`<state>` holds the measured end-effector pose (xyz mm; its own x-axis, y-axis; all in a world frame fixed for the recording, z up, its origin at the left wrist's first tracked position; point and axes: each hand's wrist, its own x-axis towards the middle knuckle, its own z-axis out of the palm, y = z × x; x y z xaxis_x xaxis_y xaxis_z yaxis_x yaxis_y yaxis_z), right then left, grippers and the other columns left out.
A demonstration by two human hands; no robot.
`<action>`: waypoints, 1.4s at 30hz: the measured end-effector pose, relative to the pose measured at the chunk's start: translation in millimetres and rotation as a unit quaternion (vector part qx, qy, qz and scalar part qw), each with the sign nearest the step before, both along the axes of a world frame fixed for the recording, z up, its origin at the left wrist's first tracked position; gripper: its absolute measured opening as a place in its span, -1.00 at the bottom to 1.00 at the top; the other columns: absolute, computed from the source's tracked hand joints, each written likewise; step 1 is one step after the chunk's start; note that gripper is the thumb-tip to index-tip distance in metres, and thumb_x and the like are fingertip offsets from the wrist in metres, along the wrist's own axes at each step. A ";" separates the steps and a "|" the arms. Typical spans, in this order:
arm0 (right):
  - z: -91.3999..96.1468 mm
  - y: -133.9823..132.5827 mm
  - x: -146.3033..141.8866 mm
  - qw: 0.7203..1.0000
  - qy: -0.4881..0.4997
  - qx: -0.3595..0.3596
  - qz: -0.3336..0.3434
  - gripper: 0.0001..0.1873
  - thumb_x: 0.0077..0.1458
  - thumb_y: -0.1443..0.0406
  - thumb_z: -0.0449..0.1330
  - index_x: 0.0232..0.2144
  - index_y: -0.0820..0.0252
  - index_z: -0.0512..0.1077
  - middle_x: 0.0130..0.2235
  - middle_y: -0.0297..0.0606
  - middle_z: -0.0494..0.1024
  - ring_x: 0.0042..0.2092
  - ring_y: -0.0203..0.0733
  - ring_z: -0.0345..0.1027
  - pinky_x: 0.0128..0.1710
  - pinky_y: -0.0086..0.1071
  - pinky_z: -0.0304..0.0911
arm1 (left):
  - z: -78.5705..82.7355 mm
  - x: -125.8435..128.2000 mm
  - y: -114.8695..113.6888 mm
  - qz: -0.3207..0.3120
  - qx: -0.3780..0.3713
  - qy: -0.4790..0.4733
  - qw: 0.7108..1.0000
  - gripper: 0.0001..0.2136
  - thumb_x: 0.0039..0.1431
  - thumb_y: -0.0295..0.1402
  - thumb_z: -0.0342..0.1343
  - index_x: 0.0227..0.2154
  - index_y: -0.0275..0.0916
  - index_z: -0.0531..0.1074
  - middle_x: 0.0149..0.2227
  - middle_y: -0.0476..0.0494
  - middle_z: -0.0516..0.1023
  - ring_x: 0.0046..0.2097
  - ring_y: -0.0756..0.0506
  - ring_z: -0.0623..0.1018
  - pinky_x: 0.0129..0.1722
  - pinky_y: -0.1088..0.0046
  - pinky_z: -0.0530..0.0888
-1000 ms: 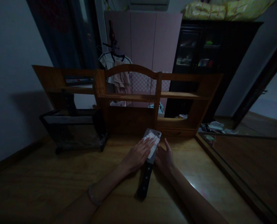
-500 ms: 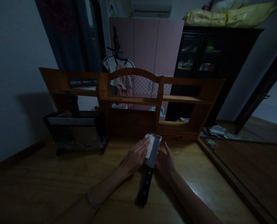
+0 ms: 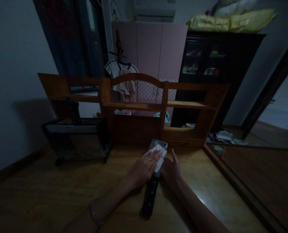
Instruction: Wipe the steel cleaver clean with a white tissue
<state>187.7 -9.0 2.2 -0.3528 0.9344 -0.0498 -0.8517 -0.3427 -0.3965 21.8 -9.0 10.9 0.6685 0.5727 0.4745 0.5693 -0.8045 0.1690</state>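
A cleaver (image 3: 149, 194) with a black handle lies flat on the wooden desk (image 3: 61, 191), blade pointing away from me. A white tissue (image 3: 158, 155) covers much of the blade. My left hand (image 3: 144, 166) lies flat on the tissue with fingers stretched out, pressing it onto the blade. My right hand (image 3: 171, 170) rests on the desk against the blade's right edge, fingers together and thumb raised, steadying the cleaver.
A wooden shelf unit (image 3: 139, 106) stands at the back of the desk. A black wire tray (image 3: 76, 136) sits at the left. A dark second desk surface (image 3: 262, 174) adjoins on the right. Pink wardrobe (image 3: 153, 51) and dark cabinet (image 3: 214, 64) stand beyond.
My left hand has slid the tissue across the blade, toward its left edge and back over the middle. The right hand and the cleaver have stayed in place.
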 end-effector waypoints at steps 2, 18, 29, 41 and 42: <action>-1.7 0.3 0.4 1.000 -0.020 0.016 0.008 -0.41 0.37 -0.03 -0.13 -0.07 0.32 0.46 -0.20 -0.07 0.59 -0.16 -0.05 0.49 -0.07 -0.22 0.36 | -5.0 -6.2 7.5 0.023 -0.005 -0.020 1.000 -0.54 0.44 -0.37 -0.32 0.35 -0.19 0.04 0.38 0.03 -0.03 0.39 0.01 -0.01 0.39 0.29 0.02; 3.5 -4.2 -13.4 0.997 -0.074 0.028 0.026 -0.37 0.34 -0.07 -0.06 0.05 0.37 0.42 -0.05 -0.01 0.54 0.02 0.00 0.42 0.09 -0.18 0.23 | 10.1 -3.8 -5.7 -0.041 -0.007 -0.054 0.998 -0.52 0.42 -0.40 -0.29 0.36 -0.14 0.00 0.38 0.02 -0.02 0.38 -0.04 0.02 0.37 0.23 0.08; -3.3 -3.5 -9.6 0.989 -0.127 0.021 0.073 -0.31 0.33 -0.10 -0.09 -0.14 0.43 0.50 -0.24 0.02 0.59 -0.12 0.04 0.49 0.01 -0.14 0.28 | -9.5 -13.7 18.1 -0.009 -0.059 -0.053 0.997 -0.55 0.46 -0.32 -0.34 0.35 -0.08 0.02 0.37 0.07 0.00 0.38 0.01 0.02 0.37 0.27 0.08; 7.8 -6.7 -9.0 0.987 -0.145 0.023 0.058 -0.36 0.33 -0.06 -0.05 -0.22 0.42 0.54 -0.30 0.01 0.60 -0.18 0.06 0.51 -0.06 -0.13 0.33 | -7.8 -19.0 15.8 0.033 -0.021 -0.107 0.993 -0.55 0.45 -0.34 -0.33 0.35 -0.13 0.04 0.36 0.01 0.03 0.38 -0.03 0.02 0.38 0.18 0.05; 7.0 -6.0 -8.9 0.988 -0.140 0.021 0.056 -0.37 0.32 -0.06 -0.04 -0.21 0.40 0.54 -0.30 -0.01 0.60 -0.18 0.06 0.51 -0.04 -0.13 0.32 | -5.5 -16.4 12.0 0.020 -0.014 -0.092 0.995 -0.54 0.45 -0.35 -0.32 0.35 -0.12 0.03 0.36 0.02 0.03 0.38 -0.04 0.02 0.37 0.17 0.06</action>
<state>178.8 -15.0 9.2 -0.4316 0.8938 -0.1216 -0.6651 -0.4064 -0.6266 5.4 3.0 5.4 0.5479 0.6117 0.5706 0.5586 -0.7753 0.2947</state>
